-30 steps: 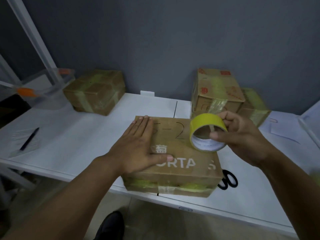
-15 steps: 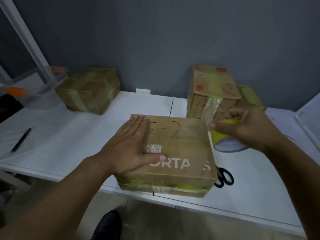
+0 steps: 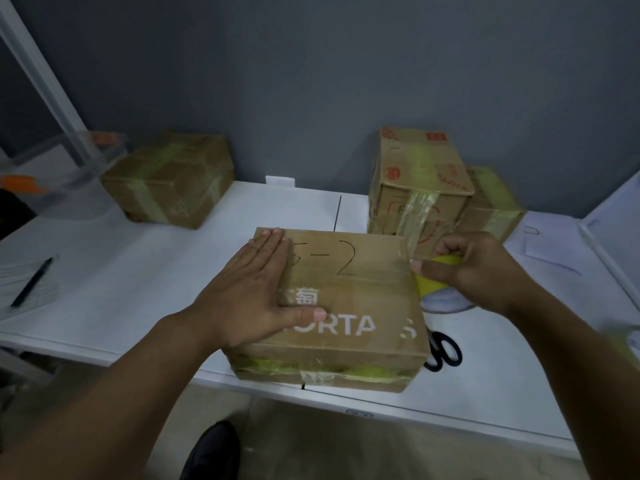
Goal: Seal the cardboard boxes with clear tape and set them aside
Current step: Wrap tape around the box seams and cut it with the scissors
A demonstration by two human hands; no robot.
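A brown cardboard box (image 3: 360,299) marked "5-2" lies at the front edge of the white table (image 3: 138,271). My left hand (image 3: 249,296) presses flat on its top, fingers straight. Beside the box's right edge, my right hand (image 3: 474,268) grips a yellowish roll of tape (image 3: 429,282), held low near the table. Tape bands run round the box's front side.
A taped box (image 3: 169,178) stands at the back left. Two more taped boxes (image 3: 415,181) stand at the back right. Black scissors (image 3: 443,351) lie right of the front box. A pen (image 3: 31,282) on paper lies at the left. A clear bin (image 3: 62,168) is far left.
My right hand has carried the tape roll from above the box's right part down to its right side, near the table. The left hand has stayed flat on the box.
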